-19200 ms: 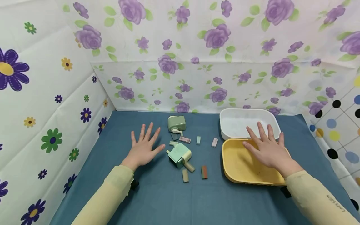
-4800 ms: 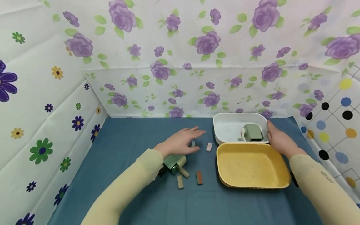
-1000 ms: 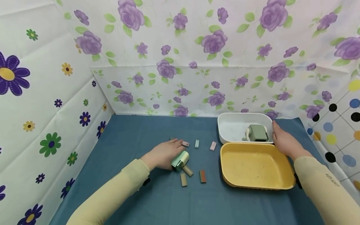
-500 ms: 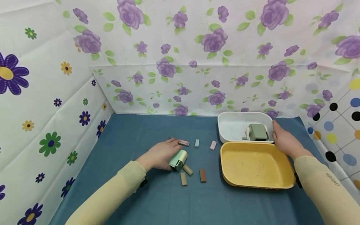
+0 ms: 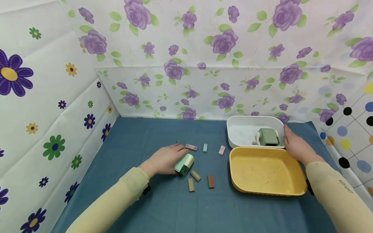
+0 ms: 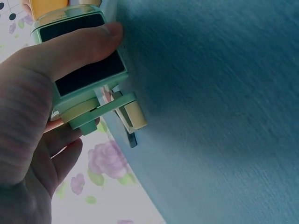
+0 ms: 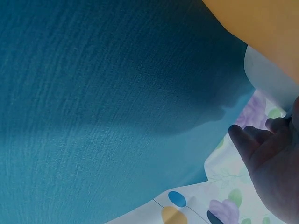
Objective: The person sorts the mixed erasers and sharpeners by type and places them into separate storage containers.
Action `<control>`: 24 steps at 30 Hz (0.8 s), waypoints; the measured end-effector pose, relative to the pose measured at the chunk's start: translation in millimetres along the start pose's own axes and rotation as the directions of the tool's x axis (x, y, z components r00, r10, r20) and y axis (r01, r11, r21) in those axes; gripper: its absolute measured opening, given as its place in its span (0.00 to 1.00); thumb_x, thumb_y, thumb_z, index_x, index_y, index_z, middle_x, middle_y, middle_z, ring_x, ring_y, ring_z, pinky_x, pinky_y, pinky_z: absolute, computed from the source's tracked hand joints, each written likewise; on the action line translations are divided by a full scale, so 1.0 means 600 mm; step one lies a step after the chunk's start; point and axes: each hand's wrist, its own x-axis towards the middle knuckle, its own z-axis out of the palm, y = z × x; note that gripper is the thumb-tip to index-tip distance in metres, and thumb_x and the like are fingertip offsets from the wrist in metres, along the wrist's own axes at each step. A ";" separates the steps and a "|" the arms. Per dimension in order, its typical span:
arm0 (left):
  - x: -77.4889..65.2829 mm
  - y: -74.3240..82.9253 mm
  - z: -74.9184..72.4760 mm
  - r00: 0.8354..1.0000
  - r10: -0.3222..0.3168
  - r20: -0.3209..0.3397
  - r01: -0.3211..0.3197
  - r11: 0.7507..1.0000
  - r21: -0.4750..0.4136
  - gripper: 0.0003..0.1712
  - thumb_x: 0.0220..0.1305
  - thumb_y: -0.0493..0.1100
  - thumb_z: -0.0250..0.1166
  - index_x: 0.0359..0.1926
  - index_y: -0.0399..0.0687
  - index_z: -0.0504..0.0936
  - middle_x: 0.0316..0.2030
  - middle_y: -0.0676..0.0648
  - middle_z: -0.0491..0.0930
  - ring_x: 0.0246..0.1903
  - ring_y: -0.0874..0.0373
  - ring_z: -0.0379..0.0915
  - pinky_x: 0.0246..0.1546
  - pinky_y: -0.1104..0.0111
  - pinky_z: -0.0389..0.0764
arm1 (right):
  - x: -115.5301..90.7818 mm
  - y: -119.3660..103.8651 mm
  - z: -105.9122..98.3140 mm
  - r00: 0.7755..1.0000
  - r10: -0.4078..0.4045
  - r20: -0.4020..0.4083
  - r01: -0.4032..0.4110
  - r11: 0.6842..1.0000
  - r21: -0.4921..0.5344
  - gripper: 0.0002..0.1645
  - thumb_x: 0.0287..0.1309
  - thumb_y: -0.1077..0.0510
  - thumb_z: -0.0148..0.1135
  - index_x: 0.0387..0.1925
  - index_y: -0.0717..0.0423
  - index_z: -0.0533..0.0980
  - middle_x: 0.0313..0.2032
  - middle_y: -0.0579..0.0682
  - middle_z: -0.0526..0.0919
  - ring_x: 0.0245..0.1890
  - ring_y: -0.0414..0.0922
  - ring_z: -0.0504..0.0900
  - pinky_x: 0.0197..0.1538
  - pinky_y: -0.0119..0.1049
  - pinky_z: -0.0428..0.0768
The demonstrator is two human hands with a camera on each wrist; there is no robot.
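One mint sharpener (image 5: 184, 164) in left fingers (image 6: 66, 161); sleeve lettering (image 5: 345, 186) illegible.

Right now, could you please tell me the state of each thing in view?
Left hand: gripping the mint sharpener.
Mint sharpener: held; whether lifted, unclear.
Right hand: at the white tray's right end.
White tray: open side up.
Grey-green sharpener: in the white tray.
Yellow tray: open side up.
Pink blocks: lying loose.
Mint block: lying loose.
Beige blocks: lying loose.
Red-brown block: lying loose.
Dark block: mostly hidden.
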 end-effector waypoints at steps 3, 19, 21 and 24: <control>-0.002 0.000 -0.003 1.000 0.007 -0.016 -0.007 1.000 -0.018 0.53 0.52 0.51 0.87 0.77 0.48 0.72 0.66 0.45 0.76 0.63 0.47 0.77 0.60 0.53 0.83 | -0.001 0.001 0.000 1.000 0.000 0.001 0.000 1.000 0.001 0.41 0.87 0.51 0.27 0.81 0.71 0.25 0.80 0.78 0.37 0.77 0.78 0.46 0.75 0.73 0.50; 0.001 0.005 0.001 0.999 -0.029 -0.032 0.026 0.996 -0.090 0.54 0.56 0.49 0.86 0.79 0.50 0.69 0.70 0.44 0.74 0.62 0.49 0.78 0.50 0.55 0.88 | -0.006 -0.001 -0.002 1.000 0.000 -0.005 0.000 1.000 0.002 0.41 0.87 0.51 0.26 0.81 0.71 0.26 0.79 0.79 0.39 0.76 0.79 0.48 0.74 0.74 0.52; 0.002 0.005 0.002 0.998 -0.040 -0.039 0.035 0.992 -0.122 0.54 0.55 0.49 0.86 0.79 0.51 0.69 0.70 0.44 0.74 0.62 0.49 0.79 0.50 0.54 0.88 | -0.005 -0.002 -0.002 1.000 -0.003 -0.008 0.003 1.000 -0.002 0.41 0.87 0.51 0.26 0.81 0.71 0.26 0.79 0.79 0.39 0.76 0.79 0.49 0.75 0.74 0.53; 0.003 0.007 0.003 0.997 -0.049 -0.052 0.040 0.986 -0.161 0.55 0.55 0.51 0.86 0.80 0.52 0.68 0.70 0.45 0.74 0.60 0.49 0.80 0.50 0.53 0.88 | -0.003 -0.002 -0.003 1.000 -0.001 -0.001 0.001 1.000 -0.003 0.41 0.87 0.51 0.26 0.81 0.70 0.25 0.79 0.78 0.39 0.77 0.78 0.48 0.75 0.73 0.52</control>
